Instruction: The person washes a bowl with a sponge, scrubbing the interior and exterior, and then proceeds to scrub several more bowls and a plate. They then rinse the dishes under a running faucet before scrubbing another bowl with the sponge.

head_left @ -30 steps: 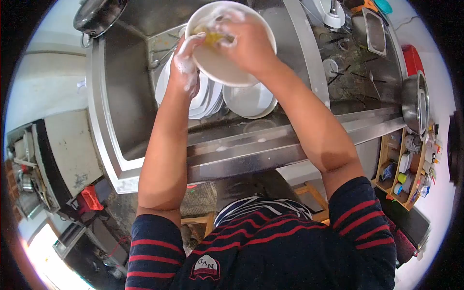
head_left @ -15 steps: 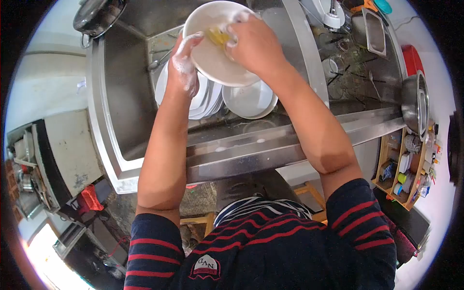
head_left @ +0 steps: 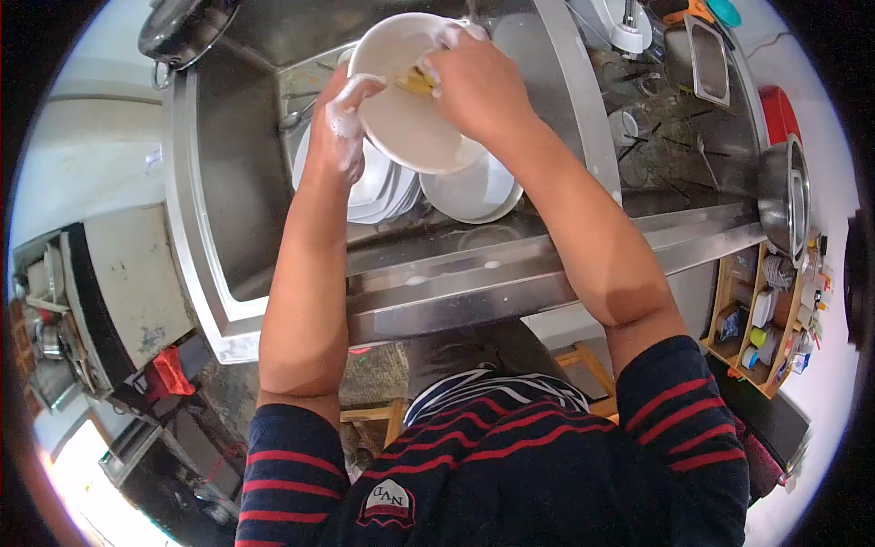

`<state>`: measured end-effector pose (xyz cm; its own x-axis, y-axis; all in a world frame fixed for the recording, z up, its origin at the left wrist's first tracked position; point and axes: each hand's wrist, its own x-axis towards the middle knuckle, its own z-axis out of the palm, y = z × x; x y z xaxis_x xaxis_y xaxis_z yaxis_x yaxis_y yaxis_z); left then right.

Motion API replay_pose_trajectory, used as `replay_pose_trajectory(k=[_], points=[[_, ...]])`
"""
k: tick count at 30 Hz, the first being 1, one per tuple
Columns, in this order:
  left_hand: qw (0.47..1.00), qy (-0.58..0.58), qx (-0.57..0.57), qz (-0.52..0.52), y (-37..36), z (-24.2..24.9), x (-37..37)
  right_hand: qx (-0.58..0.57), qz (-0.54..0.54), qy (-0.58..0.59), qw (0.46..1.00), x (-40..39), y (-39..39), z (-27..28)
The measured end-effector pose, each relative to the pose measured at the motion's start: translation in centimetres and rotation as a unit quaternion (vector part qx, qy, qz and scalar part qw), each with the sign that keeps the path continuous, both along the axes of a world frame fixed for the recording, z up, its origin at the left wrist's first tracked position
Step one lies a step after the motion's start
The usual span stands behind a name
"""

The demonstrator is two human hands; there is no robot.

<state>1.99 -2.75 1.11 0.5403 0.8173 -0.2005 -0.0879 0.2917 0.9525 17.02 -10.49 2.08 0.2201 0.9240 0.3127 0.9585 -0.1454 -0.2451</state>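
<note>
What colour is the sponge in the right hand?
Yellow sponge; best seen in the head view.

The stacked plates lie in the sink, left of the dish; the bowl is above them. The pot sits far left.

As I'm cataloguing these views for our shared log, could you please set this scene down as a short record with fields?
Left hand: foamy, gripping the bowl's rim
Right hand: foam on its fingers, holding a yellow pad inside the bowl
White bowl: raised above the sink, its inside facing the camera
Left hand position: at the bowl's left side
Right hand position: over the bowl's right side
Yellow pad: partly hidden by fingers
Sink: holds stacked white plates
Dark pot: beyond the sink's left corner
</note>
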Motion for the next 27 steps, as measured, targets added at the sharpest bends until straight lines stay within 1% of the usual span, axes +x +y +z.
replay_pose_trajectory(k=[1,2,3,4,6,7,8,9,10,11,12,13,14,15,16,17,18,19,21,22,24,25,27], points=[[1.000,0.000,0.000,0.002,0.1,0.0,0.0,0.000,0.002,0.000,1.000,-0.3,0.0,0.5],[0.999,0.010,0.023,0.032,0.3,-0.1,0.1,-0.125,-0.003,0.053,0.991,-0.7,-0.2,1.0],[0.997,0.020,0.046,0.062,0.4,0.0,0.1,-0.246,-0.008,0.106,0.963,-1.2,-0.2,1.5],[0.997,0.020,0.047,0.062,0.6,-0.2,0.1,-0.245,-0.008,0.106,0.964,-1.9,-0.3,0.9],[0.984,0.020,0.165,0.060,1.1,-1.1,-0.1,-0.149,0.060,0.225,0.961,-3.5,-0.3,-0.6],[0.984,0.020,0.165,0.060,1.3,-1.5,-0.3,-0.119,0.067,0.346,0.928,-3.7,-0.3,-0.3],[0.990,-0.012,0.118,0.074,1.5,-1.9,-0.6,-0.119,0.067,0.346,0.928,-3.6,-0.1,-0.6],[0.993,-0.045,0.070,0.088,1.6,-2.1,-0.8,-0.063,0.094,0.430,0.896,-3.5,0.0,-1.1],[0.993,-0.044,0.070,0.088,1.7,-0.9,-0.8,-0.006,0.121,0.509,0.852,-3.6,0.1,-0.8],[0.989,-0.071,-0.049,0.118,2.2,0.6,-0.8,-0.040,0.140,0.472,0.870,-2.9,-0.4,-0.3],[0.970,-0.098,-0.166,0.145,2.3,1.6,-0.9,-0.040,0.140,0.472,0.870,-1.9,-0.6,-0.3],[0.985,-0.044,-0.084,0.142,2.3,1.4,-1.5,-0.093,0.159,0.326,0.927,-0.7,-0.5,-0.3],[0.985,-0.044,-0.083,0.143,2.4,1.1,-1.5,-0.143,0.176,0.171,0.959,-0.1,-0.3,-0.4],[0.988,-0.018,-0.060,0.138,2.4,0.8,-1.5,-0.142,0.146,0.105,0.973,-0.5,-0.4,-0.2],[0.990,0.009,-0.039,0.132,2.5,0.3,-1.5,-0.142,0.148,0.106,0.973,-1.0,-0.5,0.0],[0.988,0.004,-0.081,0.132,3.6,-0.7,-1.6,-0.172,0.129,0.123,0.969,-1.5,-0.7,0.2],[0.988,0.003,-0.082,0.131,3.6,-0.2,-1.7,-0.202,0.110,0.139,0.963,-1.8,-0.9,0.6],[0.987,-0.009,-0.100,0.123,3.5,0.4,-1.9,-0.203,0.108,0.140,0.963,-1.8,-1.3,1.0],[0.984,-0.035,-0.138,0.108,3.9,0.8,-2.4,-0.163,0.235,0.226,0.931,-2.0,-1.6,1.5],[0.984,-0.035,-0.136,0.108,4.2,0.8,-2.7,-0.161,0.236,0.226,0.931,-2.3,-1.6,1.5],[0.982,-0.041,-0.150,0.104,4.2,1.0,-2.7,-0.139,0.235,0.147,0.951,-2.8,-1.6,1.2],[0.983,-0.042,-0.150,0.102,3.9,1.1,-2.3,-0.139,0.234,0.146,0.951,-2.9,-1.4,0.7],[0.979,-0.085,-0.161,0.092,2.8,1.4,-1.5,-0.004,0.210,0.192,0.959,-3.0,-0.9,-0.1]])
